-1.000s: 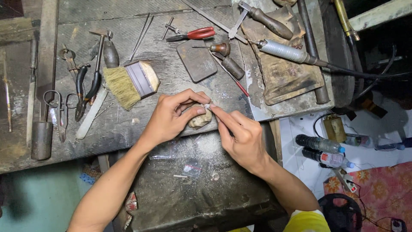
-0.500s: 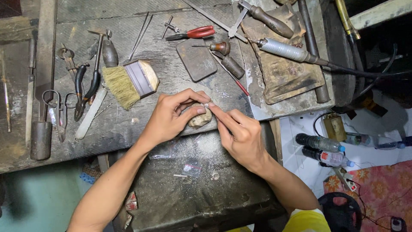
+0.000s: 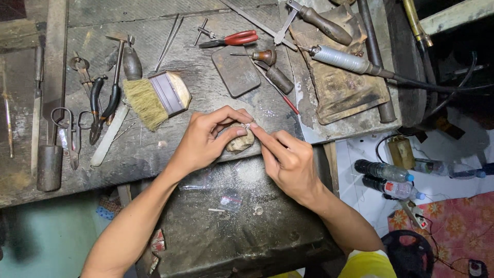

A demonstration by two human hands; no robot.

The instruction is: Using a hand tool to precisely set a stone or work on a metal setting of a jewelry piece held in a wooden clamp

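Nearest the camera, a dark metal tray [image 3: 242, 226] sits below the bench edge under both hands; it is dusted with pale filings, so it appears placed to catch what falls from the work. A small clear packet [image 3: 230, 202] and a few loose bits lie in it.

Above it, the left hand [image 3: 203, 141] curls around a rounded, tan lump [image 3: 240, 140] that rests at the front edge of the tabletop [image 3: 154, 154]. The thumb sits below the lump and the forefinger arches over its top, fingers narrow and closed on it; the grip looks meant to steady it against the edge. A small silvery piece [image 3: 246, 125] sits on top of the lump, just at the left fingertips.

The right hand [image 3: 290, 162] comes in from the right, forefinger and thumb pinched together, tips touching that silvery piece. Whether a fine tool is held in the pinch cannot be told.

Further back, within reach of the left hand: a flat brush [image 3: 157, 99], dark-handled pliers [image 3: 100, 105], shears [image 3: 67, 131], a small hammer [image 3: 119, 49].

Farthest, toward the right: a dark rectangular plate [image 3: 237, 71], red-handled pliers [image 3: 231, 39], wooden-handled gravers [image 3: 275, 74], and a corded handpiece [image 3: 342, 60] lying on a worn leather pad [image 3: 345, 92].
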